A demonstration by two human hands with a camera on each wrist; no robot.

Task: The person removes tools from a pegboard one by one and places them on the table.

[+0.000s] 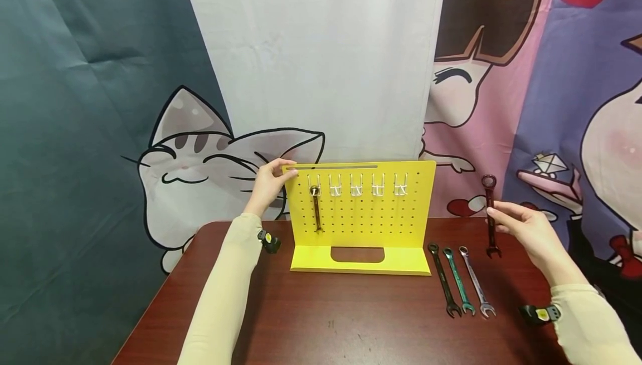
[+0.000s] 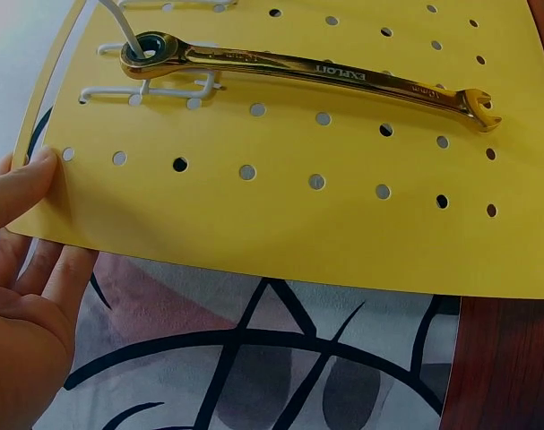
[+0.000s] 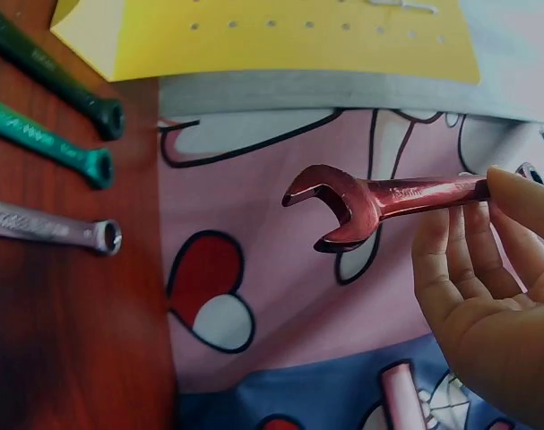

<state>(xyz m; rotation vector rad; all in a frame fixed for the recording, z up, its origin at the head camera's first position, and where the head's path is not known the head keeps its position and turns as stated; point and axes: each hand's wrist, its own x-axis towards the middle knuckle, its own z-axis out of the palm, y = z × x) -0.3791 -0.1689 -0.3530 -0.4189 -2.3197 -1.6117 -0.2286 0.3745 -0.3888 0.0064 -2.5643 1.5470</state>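
Observation:
A yellow pegboard (image 1: 361, 225) stands upright on the table. My left hand (image 1: 271, 184) grips its upper left corner, thumb on the front face and fingers behind, as the left wrist view shows. One gold-coloured combination wrench (image 2: 316, 72) hangs by its ring end from the leftmost white hook; several other hooks (image 1: 356, 185) bear nothing. To the right of the board, my right hand (image 1: 526, 231) pinches a red combination wrench (image 3: 424, 196) by its shank, above the table. Its ring end points up and its open end down.
Right of the board lie a black wrench (image 1: 443, 281), a green wrench (image 1: 458, 281) and a silver wrench (image 1: 476, 282), side by side on the brown table (image 1: 311, 320). A printed cloth backdrop (image 1: 321, 64) hangs behind the table.

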